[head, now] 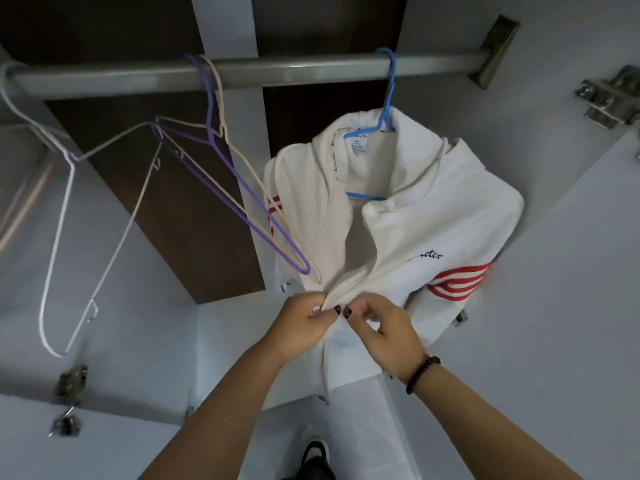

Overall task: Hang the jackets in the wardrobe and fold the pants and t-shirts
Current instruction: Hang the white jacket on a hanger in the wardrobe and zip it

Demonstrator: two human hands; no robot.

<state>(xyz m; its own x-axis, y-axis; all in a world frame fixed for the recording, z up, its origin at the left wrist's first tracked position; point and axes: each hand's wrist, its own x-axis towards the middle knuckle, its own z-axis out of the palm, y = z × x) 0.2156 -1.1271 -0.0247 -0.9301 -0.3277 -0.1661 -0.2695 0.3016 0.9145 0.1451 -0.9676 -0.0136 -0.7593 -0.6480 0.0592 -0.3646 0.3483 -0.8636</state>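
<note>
A white hooded jacket [433,209] with red sleeve stripes hangs on a blue hanger [388,98] from the wardrobe's grey rail [294,69]. Its front is open above my hands. My left hand [304,323] pinches the left front edge of the jacket low down. My right hand [388,330] pinches the right front edge right beside it, and the fingertips of both hands nearly meet at the zipper line.
Empty hangers hang on the rail to the left: a purple one [221,181], a cream one [242,161] and a white one [65,237]. Door hinges [609,95] sit on the right wardrobe wall. My shoe [315,459] shows on the floor below.
</note>
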